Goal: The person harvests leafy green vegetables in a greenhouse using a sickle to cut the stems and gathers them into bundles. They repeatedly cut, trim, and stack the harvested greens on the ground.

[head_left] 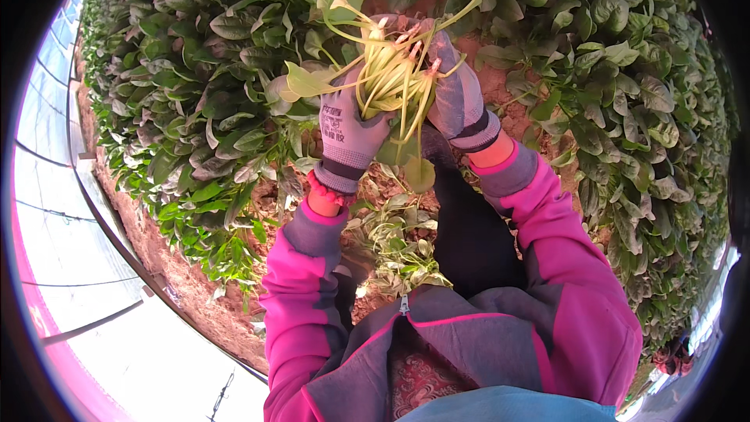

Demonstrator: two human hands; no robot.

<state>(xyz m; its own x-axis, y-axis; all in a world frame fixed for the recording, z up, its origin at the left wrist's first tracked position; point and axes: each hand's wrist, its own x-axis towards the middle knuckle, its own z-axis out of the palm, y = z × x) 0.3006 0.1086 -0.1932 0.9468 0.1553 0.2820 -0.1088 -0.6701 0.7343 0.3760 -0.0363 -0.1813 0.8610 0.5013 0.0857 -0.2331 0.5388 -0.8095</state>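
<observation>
Between my two gloved hands is a bunch of spinach (392,79), its pale stems and pinkish root ends turned up toward me. My left hand (351,120), in a grey work glove that bears printing, grips the bunch from the left with the thumb across the stems. On the other side my right hand (460,91), in a matching glove, holds the root end, its fingers partly hidden behind the stems. One long stem sticks out to the upper right. A few broad leaves hang below the bunch, one round leaf (419,174) lowest.
Dense leafy spinach plants stand to the left (193,70) and right (633,88). Loose stems and leaves (404,240) lie on reddish soil between my legs. My dark trouser leg (474,228) is bent below my hands. Translucent greenhouse sheeting (76,234) curves along the far left.
</observation>
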